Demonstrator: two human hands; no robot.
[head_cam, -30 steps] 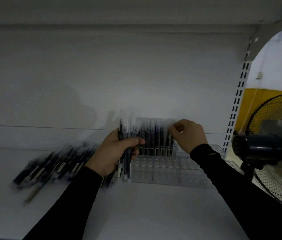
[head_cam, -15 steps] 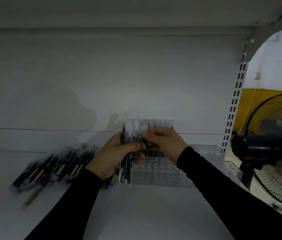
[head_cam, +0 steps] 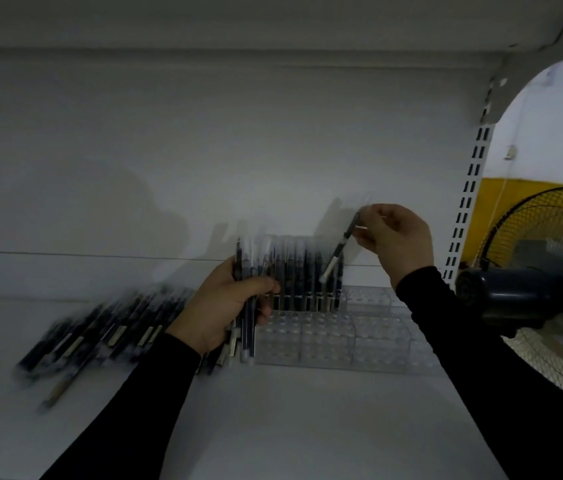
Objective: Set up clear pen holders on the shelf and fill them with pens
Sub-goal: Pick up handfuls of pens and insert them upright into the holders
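Clear stepped pen holders [head_cam: 328,337] stand on the white shelf [head_cam: 273,417], against the back wall. Their rear row holds several dark pens [head_cam: 304,282] standing upright. My left hand [head_cam: 228,306] grips a bundle of pens [head_cam: 247,306] upright, just left of the holders. My right hand [head_cam: 397,237] pinches a single pen [head_cam: 340,249] by its top end, tilted, its tip hanging above the right end of the filled row. A blurred pile of loose pens [head_cam: 100,330] lies on the shelf to the left.
A slotted shelf upright [head_cam: 467,209] bounds the shelf on the right. Beyond it stands a black fan [head_cam: 529,299] with a wire cage. The shelf above [head_cam: 238,19] hangs low overhead.
My right hand drew one pen out of the bundle in my left hand and carried it up and to the right, above the holders' rear row.
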